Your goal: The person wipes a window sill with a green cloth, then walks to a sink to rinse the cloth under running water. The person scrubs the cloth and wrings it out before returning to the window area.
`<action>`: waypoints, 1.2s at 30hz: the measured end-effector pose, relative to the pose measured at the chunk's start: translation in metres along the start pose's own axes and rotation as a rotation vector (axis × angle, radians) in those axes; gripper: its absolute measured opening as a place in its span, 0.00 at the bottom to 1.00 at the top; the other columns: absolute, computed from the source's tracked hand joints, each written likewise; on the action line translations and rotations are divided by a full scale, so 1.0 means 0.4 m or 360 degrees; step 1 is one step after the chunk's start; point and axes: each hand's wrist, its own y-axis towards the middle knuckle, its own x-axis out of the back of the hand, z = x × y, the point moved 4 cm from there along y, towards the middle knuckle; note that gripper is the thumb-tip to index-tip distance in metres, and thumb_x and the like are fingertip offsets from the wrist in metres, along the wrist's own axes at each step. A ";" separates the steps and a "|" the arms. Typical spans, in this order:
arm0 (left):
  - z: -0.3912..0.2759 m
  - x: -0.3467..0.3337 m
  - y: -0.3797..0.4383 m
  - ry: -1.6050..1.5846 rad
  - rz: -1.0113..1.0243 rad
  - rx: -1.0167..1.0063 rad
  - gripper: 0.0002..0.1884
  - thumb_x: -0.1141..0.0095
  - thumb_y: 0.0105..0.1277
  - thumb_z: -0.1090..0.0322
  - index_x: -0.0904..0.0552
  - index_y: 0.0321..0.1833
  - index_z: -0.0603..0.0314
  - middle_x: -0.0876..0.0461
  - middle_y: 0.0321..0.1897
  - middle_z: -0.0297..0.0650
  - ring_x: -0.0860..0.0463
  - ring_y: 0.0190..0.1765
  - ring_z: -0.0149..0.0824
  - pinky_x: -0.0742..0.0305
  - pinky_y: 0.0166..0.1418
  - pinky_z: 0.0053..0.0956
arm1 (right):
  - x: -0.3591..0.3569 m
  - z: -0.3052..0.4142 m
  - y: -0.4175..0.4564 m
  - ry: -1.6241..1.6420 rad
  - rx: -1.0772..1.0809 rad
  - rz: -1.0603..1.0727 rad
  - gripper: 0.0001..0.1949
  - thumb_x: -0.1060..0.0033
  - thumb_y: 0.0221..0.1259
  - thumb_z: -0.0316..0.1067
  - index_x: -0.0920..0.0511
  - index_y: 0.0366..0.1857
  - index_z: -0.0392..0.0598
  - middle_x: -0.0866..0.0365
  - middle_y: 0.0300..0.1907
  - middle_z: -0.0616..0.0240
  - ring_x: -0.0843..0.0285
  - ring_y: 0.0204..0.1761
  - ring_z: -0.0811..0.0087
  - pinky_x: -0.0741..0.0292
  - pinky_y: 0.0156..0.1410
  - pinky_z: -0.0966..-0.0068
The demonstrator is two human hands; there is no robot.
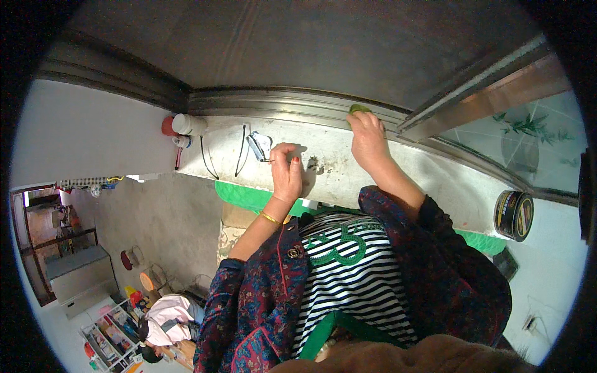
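Note:
My right hand (371,142) presses a green pad or cloth (358,108) against the metal track (298,108) of a sliding window. Most of the pad is hidden beneath its fingers. My left hand (285,172) is over the white sill (336,144), fingers curled, with a gold bangle at the wrist. A thin dark stem reaches its fingers from beside a small blue-grey object (255,145); whether the hand grips the stem is unclear. Dark crumbs of dirt (316,164) lie on the sill between both hands.
White tubs (189,125) and a red container (168,126) stand at the sill's left end, near thin black cords (240,151). A black round tin (514,215) is at the right end. Green fabric (242,196) lies below the sill. Another person (168,317) is at lower left.

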 end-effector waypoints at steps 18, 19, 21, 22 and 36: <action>0.005 0.002 -0.007 -0.0017 -0.0065 -0.0015 0.15 0.58 0.67 0.60 0.29 0.46 0.65 0.27 0.43 0.50 0.29 0.47 0.48 0.36 0.56 0.39 | -0.140 0.139 0.190 -0.0047 0.0366 0.0503 0.15 0.52 0.50 0.21 0.24 0.44 0.40 0.26 0.50 0.54 0.33 0.58 0.57 0.35 0.62 0.62; 0.010 0.000 -0.005 -0.0050 -0.0041 -0.0011 0.13 0.54 0.64 0.63 0.29 0.46 0.66 0.27 0.44 0.51 0.31 0.48 0.50 0.37 0.56 0.40 | -0.137 0.139 0.193 -0.0065 0.0352 0.0529 0.15 0.51 0.50 0.21 0.23 0.43 0.40 0.26 0.48 0.55 0.32 0.57 0.57 0.34 0.60 0.62; 0.001 0.001 0.000 -0.0032 -0.0035 -0.0022 0.14 0.54 0.64 0.63 0.29 0.46 0.66 0.27 0.44 0.51 0.31 0.48 0.50 0.37 0.56 0.40 | -0.140 0.133 0.188 -0.0155 0.0393 0.0402 0.13 0.51 0.50 0.24 0.23 0.42 0.42 0.26 0.46 0.55 0.31 0.54 0.57 0.34 0.57 0.61; 0.003 0.000 -0.002 -0.0034 -0.0050 -0.0037 0.14 0.53 0.64 0.62 0.29 0.46 0.66 0.28 0.44 0.51 0.31 0.48 0.50 0.38 0.56 0.40 | -0.136 0.130 0.182 -0.0193 0.0374 0.0406 0.13 0.51 0.51 0.25 0.23 0.42 0.42 0.25 0.46 0.56 0.32 0.54 0.58 0.35 0.57 0.61; 0.024 0.008 -0.012 -0.0070 -0.0062 -0.0083 0.15 0.53 0.65 0.60 0.29 0.47 0.65 0.28 0.45 0.52 0.31 0.50 0.51 0.38 0.58 0.41 | -0.018 0.042 0.104 -0.0018 0.0173 0.0491 0.14 0.53 0.45 0.17 0.23 0.37 0.39 0.24 0.42 0.50 0.30 0.49 0.50 0.31 0.54 0.59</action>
